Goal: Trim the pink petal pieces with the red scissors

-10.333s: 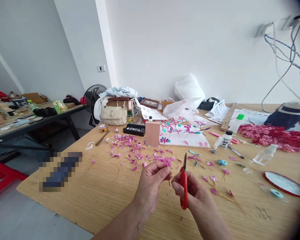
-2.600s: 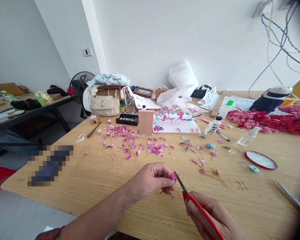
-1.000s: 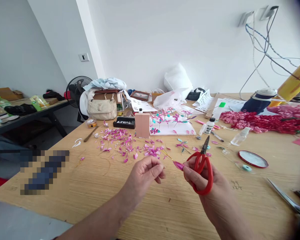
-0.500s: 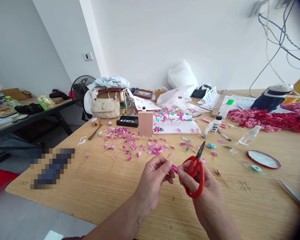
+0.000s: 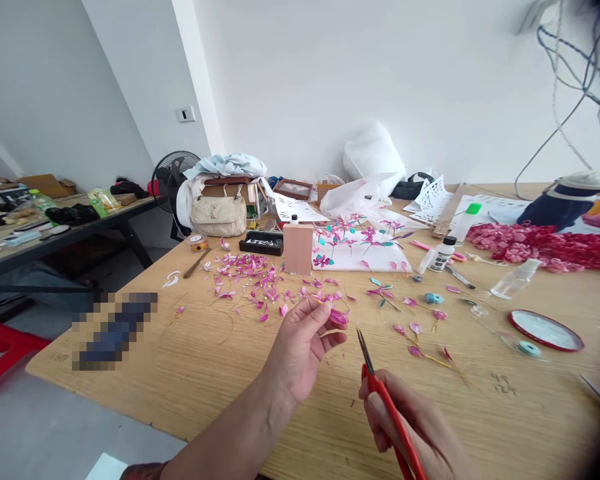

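Two hands work over the table [image 5: 215,373]. The left hand [image 5: 300,343] pinches one pink petal [image 5: 339,317] on a thin wire between fingertips, raised just above the wood. The right hand [image 5: 415,427], nearer and to the right, grips one pair of red scissors [image 5: 385,407], blades together, tip pointing up toward the petal but apart from it.

Beyond the left hand lies a scatter of loose petals [image 5: 250,280], too many to count. One wooden block [image 5: 298,248] stands behind them, one white sheet [image 5: 365,257] with finished flowers to its right. Two small bottles show: a white one [image 5: 443,254] and a clear one [image 5: 515,281]. One red-rimmed lid [image 5: 545,329] lies far right, a red heap [image 5: 540,245] behind it.

The near-left stretch of table is bare up to its edge. One bag [image 5: 219,215] and one fan [image 5: 173,183] stand at the far-left corner. A second table [image 5: 55,237] runs along the left wall; the walls are plain white.
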A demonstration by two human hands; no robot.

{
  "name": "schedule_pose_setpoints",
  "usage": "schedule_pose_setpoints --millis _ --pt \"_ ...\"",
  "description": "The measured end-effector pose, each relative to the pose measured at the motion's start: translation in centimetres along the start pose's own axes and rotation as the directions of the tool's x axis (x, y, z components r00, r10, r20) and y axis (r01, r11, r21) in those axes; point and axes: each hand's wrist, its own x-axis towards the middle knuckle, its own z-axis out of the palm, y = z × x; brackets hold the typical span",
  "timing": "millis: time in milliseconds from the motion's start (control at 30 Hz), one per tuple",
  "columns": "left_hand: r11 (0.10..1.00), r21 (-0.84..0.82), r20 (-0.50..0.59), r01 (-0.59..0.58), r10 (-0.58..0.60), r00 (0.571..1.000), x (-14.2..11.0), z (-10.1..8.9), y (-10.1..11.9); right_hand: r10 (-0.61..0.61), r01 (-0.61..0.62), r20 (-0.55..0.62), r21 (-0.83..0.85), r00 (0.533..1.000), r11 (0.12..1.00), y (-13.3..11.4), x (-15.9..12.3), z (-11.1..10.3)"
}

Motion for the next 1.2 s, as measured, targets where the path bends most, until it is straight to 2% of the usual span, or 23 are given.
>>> schedule_pose_setpoints --millis 133,300,500,767,1200 --pt "0.997 -0.065 0.001 0.050 -0.050 0.999 0.0 0.2 -0.4 -0.016 0.017 0.012 -0.038 1.000 0.999 0.3 0.3 0.3" --pt "0.992 -0.098 0.008 0.084 -0.084 0.996 -0.1 0.2 -0.9 -0.001 0.001 0.015 0.052 1.000 0.999 0.5 0.7 0.3" --pt "0.992 -0.092 0.062 0.083 -0.078 0.995 -0.2 0.4 -1.5 0.021 -0.022 0.011 0.093 1.000 0.995 0.4 0.6 0.3" --pt "0.986 -0.148 0.050 0.071 -0.064 0.997 -0.3 0.9 -2.0 0.044 -0.039 -0.024 0.191 0.999 0.981 0.2 0.6 0.3" --pt "0.990 -0.128 0.065 0.060 -0.052 0.997 -0.4 0.9 -2.5 0.042 -0.034 -0.030 0.234 0.999 0.972 1.8 0.4 0.1"
